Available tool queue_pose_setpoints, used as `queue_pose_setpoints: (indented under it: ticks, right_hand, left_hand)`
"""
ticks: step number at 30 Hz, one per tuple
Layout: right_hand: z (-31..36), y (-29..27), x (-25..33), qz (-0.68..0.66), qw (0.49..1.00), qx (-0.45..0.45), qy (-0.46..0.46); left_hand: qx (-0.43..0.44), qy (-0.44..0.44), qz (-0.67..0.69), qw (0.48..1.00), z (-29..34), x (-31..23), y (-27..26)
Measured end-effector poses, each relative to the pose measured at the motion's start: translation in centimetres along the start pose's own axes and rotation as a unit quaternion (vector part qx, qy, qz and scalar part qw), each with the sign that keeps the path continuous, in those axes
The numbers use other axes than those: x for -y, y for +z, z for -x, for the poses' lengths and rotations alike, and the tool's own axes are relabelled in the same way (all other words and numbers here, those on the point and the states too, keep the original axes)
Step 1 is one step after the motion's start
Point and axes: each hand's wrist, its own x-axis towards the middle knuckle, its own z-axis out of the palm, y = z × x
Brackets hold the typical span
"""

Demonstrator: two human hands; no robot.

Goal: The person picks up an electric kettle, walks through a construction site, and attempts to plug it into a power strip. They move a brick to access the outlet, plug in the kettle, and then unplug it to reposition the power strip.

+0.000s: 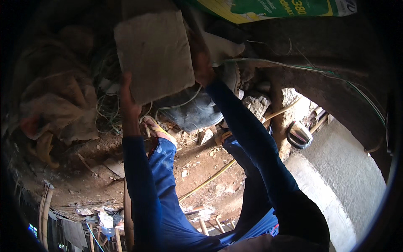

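Observation:
A flat grey concrete block (154,54) is lifted in front of me, tilted, near the top of the view. My left hand (128,98) grips its lower left edge. My right hand (201,63) grips its right edge. Both arms are in dark blue sleeves. Below the block I see my blue trouser leg and my foot in a yellow sandal (157,129) on the dirt ground.
Behind the block lie a dark sack (191,111), tangled wires (107,107) and crumpled brown bags (58,105). A green and yellow bag (268,9) is at the top. Rubble (256,103), a metal pot (299,135), a yellow hose (208,181) and a concrete ledge (340,176) lie to the right.

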Motion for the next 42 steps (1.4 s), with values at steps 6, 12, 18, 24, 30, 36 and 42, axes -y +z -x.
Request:
queue_pose_setpoints:
  ticks: [6, 12, 18, 24, 30, 36, 42]
  right_hand:
    - [-5.8, -3.8, -0.3, 0.191, 0.971, -0.023, -0.145]
    - [-7.0, -5.4, 0.0, 0.002, 1.0, 0.007, 0.002]
    - [5.1, -8.2, 3.7, -0.043, 0.973, 0.041, 0.224]
    - [34.1, -21.9, 18.8, 0.476, 0.787, 0.303, 0.248]
    - [36.0, -33.0, 33.8, 0.174, 0.818, 0.423, 0.349]
    - [25.3, -38.6, 34.4, 0.24, 0.942, -0.08, 0.221]
    - [20.1, -38.0, 40.8, 0.1, 0.968, -0.218, 0.07]
  left_hand:
    - [0.013, 0.007, 0.061, 0.998, -1.6, 0.8, 5.2]
    - [0.003, -0.008, 0.075, 0.997, -2.2, 2.2, 6.2]
    - [0.022, -0.037, -0.02, 0.999, -2.8, 2.5, 3.1]
    - [-0.013, 0.073, -0.407, 0.911, 4.5, 3.6, 2.9]
    - [0.28, -0.033, -0.598, 0.75, 23.4, 5.5, 6.7]
    - [0.232, 0.14, -0.523, 0.808, 29.3, -1.5, 18.6]
    - [0.161, 0.203, -0.366, 0.894, 27.4, -12.0, 31.2]
